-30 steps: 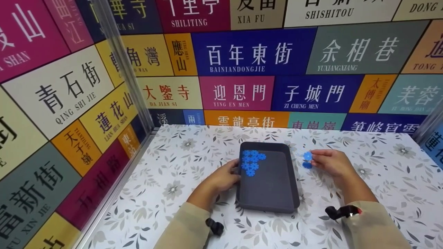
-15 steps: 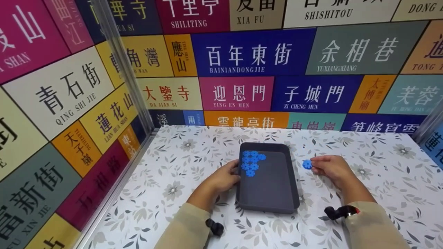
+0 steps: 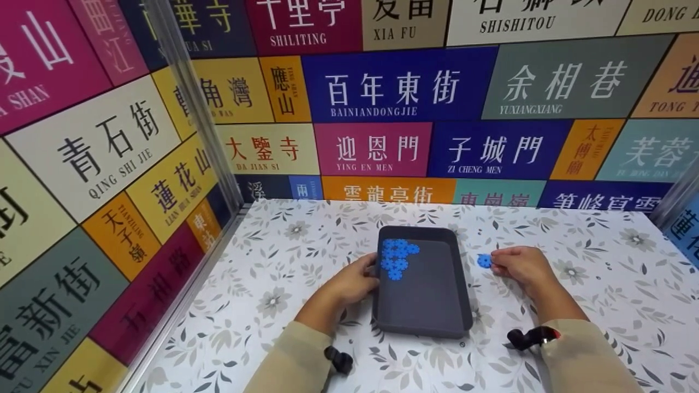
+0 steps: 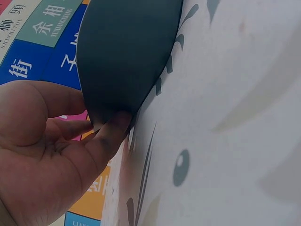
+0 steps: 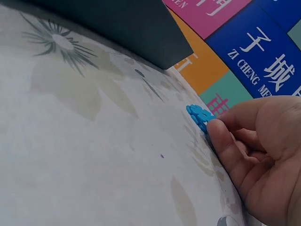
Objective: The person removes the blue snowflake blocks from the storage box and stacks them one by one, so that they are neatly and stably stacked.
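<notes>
At the left, a beige sleeve carries a small black wrist-mounted device. The person's left hand extends from it; its grip holds the left wall of a dark grey, rectangular, shallow tray, with the thumb against the outer face near the lower edge.

The tray rests on a counter covered in white material with grey leaf and flower motifs. Inside, a group of bright blue, flower-shaped flat pieces occupies the far left part, closely set along the left wall.

Outside the tray, just beside its right wall, is a blue flower-shaped disc. The person's right hand pinches it between thumb and index finger, low over the counter; contact with the surface cannot be determined. The right wrist view shows the blue in two overlapping layers. At the far right, a second black device sits at the wrist.
</notes>
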The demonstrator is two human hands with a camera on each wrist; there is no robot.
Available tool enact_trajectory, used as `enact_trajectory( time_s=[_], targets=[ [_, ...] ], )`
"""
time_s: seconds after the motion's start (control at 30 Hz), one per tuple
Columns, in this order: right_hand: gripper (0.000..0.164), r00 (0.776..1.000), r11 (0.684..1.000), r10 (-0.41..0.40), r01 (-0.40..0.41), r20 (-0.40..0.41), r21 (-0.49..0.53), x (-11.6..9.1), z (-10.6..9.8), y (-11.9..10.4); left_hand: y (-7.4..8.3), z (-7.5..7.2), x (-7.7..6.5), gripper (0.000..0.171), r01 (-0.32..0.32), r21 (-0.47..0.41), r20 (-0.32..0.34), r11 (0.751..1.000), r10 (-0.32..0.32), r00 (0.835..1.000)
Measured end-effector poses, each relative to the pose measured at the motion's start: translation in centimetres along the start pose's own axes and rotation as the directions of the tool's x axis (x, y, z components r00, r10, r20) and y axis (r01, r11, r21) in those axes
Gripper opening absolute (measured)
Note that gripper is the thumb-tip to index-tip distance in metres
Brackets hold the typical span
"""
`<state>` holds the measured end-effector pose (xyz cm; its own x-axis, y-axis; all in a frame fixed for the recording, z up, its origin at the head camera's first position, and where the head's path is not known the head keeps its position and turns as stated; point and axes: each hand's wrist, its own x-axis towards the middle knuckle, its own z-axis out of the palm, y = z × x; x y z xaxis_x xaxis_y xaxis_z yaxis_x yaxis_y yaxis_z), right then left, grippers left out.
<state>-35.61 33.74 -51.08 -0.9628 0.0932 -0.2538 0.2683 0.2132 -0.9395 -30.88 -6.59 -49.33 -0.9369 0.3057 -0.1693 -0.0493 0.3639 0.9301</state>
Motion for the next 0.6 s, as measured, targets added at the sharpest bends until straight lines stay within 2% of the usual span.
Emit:
enact_trajectory(
  time_s=[0.23, 0.6],
  targets=[
    [0.042, 1.0, 1.0, 0.004, -0.004, -0.017, -0.023, -0.18, 0.27, -0.21, -0.17, 0.05, 0.05, 0.073, -0.02, 0.008, -0.003, 1.0, 0.02, 1.0],
    [0.045, 0.998, 0.998, 0.017, -0.02, -0.054, -0.063, -0.28, 0.77, -0.59, 0.09, -0.07, -0.19, 0.071, -0.003, 0.028, 0.001, 1.0, 0.002, 1.0]
  ],
)
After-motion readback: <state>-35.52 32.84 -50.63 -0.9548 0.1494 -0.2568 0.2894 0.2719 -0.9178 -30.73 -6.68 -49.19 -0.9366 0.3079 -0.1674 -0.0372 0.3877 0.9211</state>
